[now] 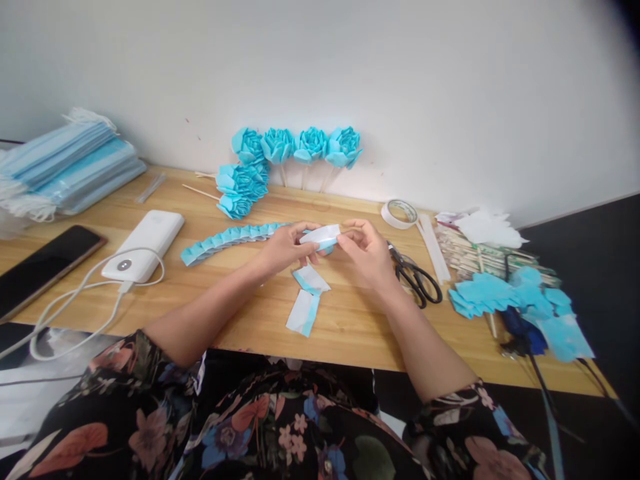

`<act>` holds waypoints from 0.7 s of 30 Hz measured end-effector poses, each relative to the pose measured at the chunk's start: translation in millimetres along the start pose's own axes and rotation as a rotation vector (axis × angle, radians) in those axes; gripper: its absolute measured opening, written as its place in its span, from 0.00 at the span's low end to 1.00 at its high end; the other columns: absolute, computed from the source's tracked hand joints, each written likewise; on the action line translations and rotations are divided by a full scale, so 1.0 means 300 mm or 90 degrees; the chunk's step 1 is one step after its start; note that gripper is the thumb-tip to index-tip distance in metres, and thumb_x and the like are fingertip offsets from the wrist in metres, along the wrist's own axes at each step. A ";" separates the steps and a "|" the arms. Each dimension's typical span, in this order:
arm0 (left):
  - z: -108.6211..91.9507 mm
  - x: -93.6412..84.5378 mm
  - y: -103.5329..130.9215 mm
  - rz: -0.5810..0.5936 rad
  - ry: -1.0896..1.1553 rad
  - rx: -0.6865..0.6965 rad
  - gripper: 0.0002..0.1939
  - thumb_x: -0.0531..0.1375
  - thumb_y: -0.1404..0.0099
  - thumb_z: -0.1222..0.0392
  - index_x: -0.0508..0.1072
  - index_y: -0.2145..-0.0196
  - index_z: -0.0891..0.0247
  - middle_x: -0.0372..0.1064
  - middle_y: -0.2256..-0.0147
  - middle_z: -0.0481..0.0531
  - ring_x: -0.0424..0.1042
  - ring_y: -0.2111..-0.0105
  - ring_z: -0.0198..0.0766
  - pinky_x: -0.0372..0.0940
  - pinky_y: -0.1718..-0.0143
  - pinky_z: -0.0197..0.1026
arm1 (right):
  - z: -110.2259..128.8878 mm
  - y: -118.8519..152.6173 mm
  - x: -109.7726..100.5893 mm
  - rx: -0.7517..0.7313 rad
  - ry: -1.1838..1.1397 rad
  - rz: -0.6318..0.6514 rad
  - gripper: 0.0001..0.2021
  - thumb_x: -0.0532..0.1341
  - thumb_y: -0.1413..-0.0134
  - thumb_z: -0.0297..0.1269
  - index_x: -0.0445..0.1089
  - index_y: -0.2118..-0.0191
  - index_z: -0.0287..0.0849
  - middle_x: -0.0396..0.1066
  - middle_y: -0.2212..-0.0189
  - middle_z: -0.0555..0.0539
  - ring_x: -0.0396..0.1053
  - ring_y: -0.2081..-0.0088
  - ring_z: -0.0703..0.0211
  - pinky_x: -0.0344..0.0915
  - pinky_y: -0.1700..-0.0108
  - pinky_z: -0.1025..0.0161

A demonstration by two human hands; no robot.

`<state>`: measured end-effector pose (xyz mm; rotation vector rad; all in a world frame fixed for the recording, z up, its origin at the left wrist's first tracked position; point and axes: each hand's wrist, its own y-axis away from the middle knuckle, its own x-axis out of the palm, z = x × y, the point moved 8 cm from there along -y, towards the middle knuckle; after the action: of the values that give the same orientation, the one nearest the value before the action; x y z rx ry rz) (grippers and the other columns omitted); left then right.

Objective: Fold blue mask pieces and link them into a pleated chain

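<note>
Fingers point(307, 249) pinched on white/blue strip point(322, 234): L hand point(284, 252) at left end, R hand point(369, 255) at right; strip btwn fingertips.

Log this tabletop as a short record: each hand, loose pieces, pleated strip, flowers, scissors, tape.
Left hand: holding a blue-and-white piece
Right hand: pinching that piece's right end
Loose pieces: two, on the table below the hands
Pleated strip: left of the left hand
Flowers: four along the wall, others lying down
Scissors: beside the right hand
Tape: behind the scissors
</note>
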<state>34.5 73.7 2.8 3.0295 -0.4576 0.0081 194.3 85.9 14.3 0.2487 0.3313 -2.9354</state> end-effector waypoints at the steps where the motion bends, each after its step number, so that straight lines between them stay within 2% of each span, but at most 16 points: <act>1: 0.000 -0.001 0.000 -0.002 0.000 0.002 0.19 0.63 0.41 0.66 0.70 0.51 0.70 0.76 0.75 0.49 0.74 0.77 0.34 0.66 0.76 0.33 | -0.002 -0.002 -0.002 0.009 -0.020 0.001 0.20 0.66 0.47 0.49 0.68 0.51 0.47 0.77 0.70 0.51 0.75 0.66 0.57 0.71 0.61 0.59; 4: -0.001 -0.003 0.001 -0.003 -0.007 0.007 0.20 0.63 0.41 0.66 0.70 0.50 0.70 0.75 0.76 0.48 0.74 0.78 0.33 0.66 0.76 0.32 | -0.011 -0.006 0.013 0.031 -0.066 0.048 0.32 0.65 0.47 0.54 0.61 0.40 0.47 0.78 0.61 0.47 0.77 0.60 0.55 0.72 0.54 0.56; 6: -0.003 0.000 0.003 -0.001 -0.014 0.010 0.20 0.63 0.42 0.66 0.71 0.51 0.70 0.74 0.76 0.47 0.73 0.78 0.33 0.65 0.77 0.32 | -0.024 -0.005 0.037 0.042 -0.094 0.103 0.38 0.68 0.49 0.53 0.57 0.35 0.47 0.78 0.56 0.45 0.77 0.57 0.54 0.72 0.51 0.55; 8: -0.007 0.003 0.006 -0.001 -0.026 0.010 0.20 0.63 0.42 0.65 0.71 0.51 0.70 0.74 0.76 0.47 0.73 0.78 0.33 0.65 0.76 0.32 | -0.037 -0.003 0.052 0.042 -0.099 0.135 0.41 0.70 0.51 0.50 0.55 0.34 0.47 0.77 0.55 0.45 0.77 0.57 0.54 0.71 0.51 0.55; 12: -0.015 0.007 0.012 -0.008 -0.068 0.008 0.22 0.62 0.42 0.65 0.71 0.49 0.70 0.73 0.76 0.46 0.72 0.77 0.34 0.65 0.76 0.33 | -0.056 -0.003 0.048 0.047 -0.065 0.116 0.34 0.69 0.49 0.46 0.62 0.37 0.46 0.77 0.61 0.47 0.77 0.60 0.56 0.71 0.52 0.55; 15: -0.013 -0.001 0.008 -0.026 -0.089 0.014 0.20 0.61 0.42 0.66 0.72 0.50 0.70 0.72 0.77 0.45 0.71 0.78 0.33 0.64 0.77 0.32 | -0.059 -0.003 0.038 0.059 -0.071 0.093 0.28 0.67 0.48 0.43 0.67 0.41 0.45 0.78 0.61 0.47 0.76 0.61 0.57 0.71 0.52 0.56; 21: -0.015 -0.050 -0.003 -0.111 -0.100 0.086 0.20 0.62 0.42 0.65 0.73 0.51 0.67 0.69 0.76 0.44 0.67 0.78 0.30 0.60 0.76 0.32 | -0.052 -0.008 0.020 0.063 -0.040 0.058 0.25 0.67 0.49 0.42 0.71 0.45 0.44 0.76 0.62 0.48 0.73 0.61 0.57 0.70 0.55 0.58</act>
<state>20.4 79.5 7.1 3.2061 -0.2093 -0.2194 190.4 90.8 -1.2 0.1802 0.1615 -2.8658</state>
